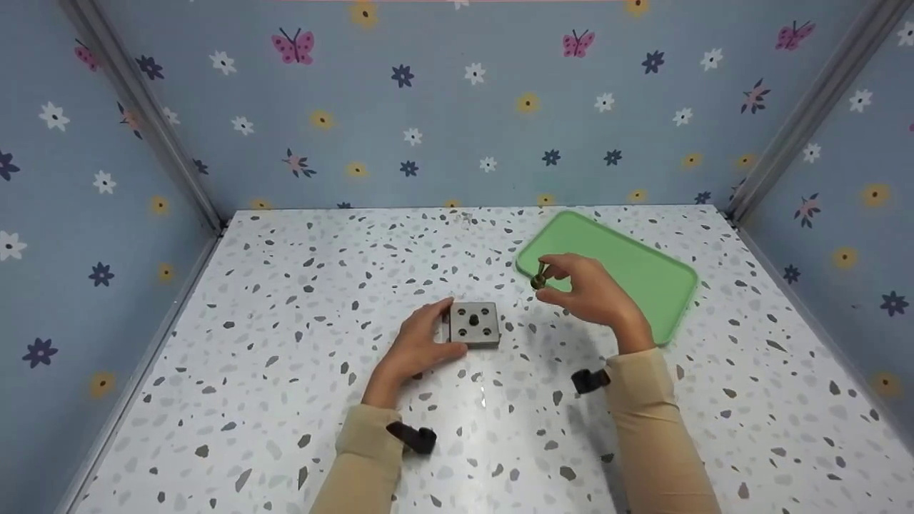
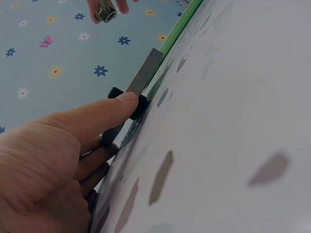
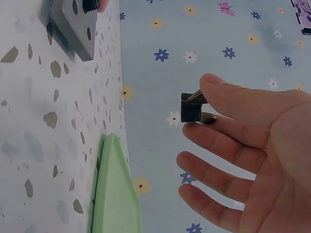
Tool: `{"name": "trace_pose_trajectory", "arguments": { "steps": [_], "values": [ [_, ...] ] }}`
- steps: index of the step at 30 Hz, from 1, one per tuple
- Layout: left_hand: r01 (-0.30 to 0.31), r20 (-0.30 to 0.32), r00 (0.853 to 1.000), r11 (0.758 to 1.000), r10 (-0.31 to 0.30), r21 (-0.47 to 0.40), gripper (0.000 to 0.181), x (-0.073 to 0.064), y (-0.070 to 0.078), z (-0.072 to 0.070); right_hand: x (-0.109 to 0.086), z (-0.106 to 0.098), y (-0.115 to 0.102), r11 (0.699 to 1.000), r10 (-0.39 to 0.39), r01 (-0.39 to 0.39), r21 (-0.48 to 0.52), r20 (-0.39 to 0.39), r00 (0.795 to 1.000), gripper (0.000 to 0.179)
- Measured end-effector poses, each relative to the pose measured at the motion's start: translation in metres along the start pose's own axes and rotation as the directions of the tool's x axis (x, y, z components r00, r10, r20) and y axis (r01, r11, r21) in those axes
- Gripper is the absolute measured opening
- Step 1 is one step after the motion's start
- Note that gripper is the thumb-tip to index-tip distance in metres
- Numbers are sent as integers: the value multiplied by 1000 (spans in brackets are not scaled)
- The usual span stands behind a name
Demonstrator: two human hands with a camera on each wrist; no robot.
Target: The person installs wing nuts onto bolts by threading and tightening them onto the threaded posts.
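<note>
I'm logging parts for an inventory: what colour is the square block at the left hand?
The square block is grey; the head view shows it best.

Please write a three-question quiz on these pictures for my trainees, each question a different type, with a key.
1. Which hand grips the metal block? A) left B) right C) neither
2. True or false: the small metal piece is lying in the green tray.
3. Fill in: around its black bolt, the block has ___ holes.

Key: 1. A, the left hand. 2. False; the right hand pinches it. 3. Four.
</note>
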State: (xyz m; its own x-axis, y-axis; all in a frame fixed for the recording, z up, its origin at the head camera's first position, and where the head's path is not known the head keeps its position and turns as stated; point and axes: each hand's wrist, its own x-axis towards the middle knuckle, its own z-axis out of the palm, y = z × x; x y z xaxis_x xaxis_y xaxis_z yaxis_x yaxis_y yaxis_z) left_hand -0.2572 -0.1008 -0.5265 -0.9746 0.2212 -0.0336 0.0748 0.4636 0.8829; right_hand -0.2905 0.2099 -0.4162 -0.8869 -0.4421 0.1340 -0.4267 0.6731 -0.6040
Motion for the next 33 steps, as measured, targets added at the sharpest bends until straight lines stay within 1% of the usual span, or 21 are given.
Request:
{"name": "trace_pose_trajectory", "arguments": {
  "steps": [4, 9, 16, 24, 33],
  "values": [
    [-4, 1, 1000, 1000, 4, 11, 94, 0, -1, -1, 4, 8, -7, 1000, -19, 19, 21, 1, 1000, 59],
    [10, 4, 1000, 1000, -10, 9, 95, -1, -2, -2, 8, 17, -15, 998, -37, 37, 41, -3, 999, 59],
    [14, 0, 1000, 1000, -14, 4, 96, -1, -2, -2, 12, 28, -22, 995, -94, 94, 42, 1, 996, 55],
    [-6, 5, 1000, 1000, 6, 7, 96, 1, -1, -1, 13, 36, -21, 996, -91, 90, 22, 26, 996, 59],
    [-7, 3, 1000, 1000, 7, 2, 96, 1, -1, -1, 17, 45, -24, 995, -96, 97, -19, 49, 994, 57]
  ]
}}
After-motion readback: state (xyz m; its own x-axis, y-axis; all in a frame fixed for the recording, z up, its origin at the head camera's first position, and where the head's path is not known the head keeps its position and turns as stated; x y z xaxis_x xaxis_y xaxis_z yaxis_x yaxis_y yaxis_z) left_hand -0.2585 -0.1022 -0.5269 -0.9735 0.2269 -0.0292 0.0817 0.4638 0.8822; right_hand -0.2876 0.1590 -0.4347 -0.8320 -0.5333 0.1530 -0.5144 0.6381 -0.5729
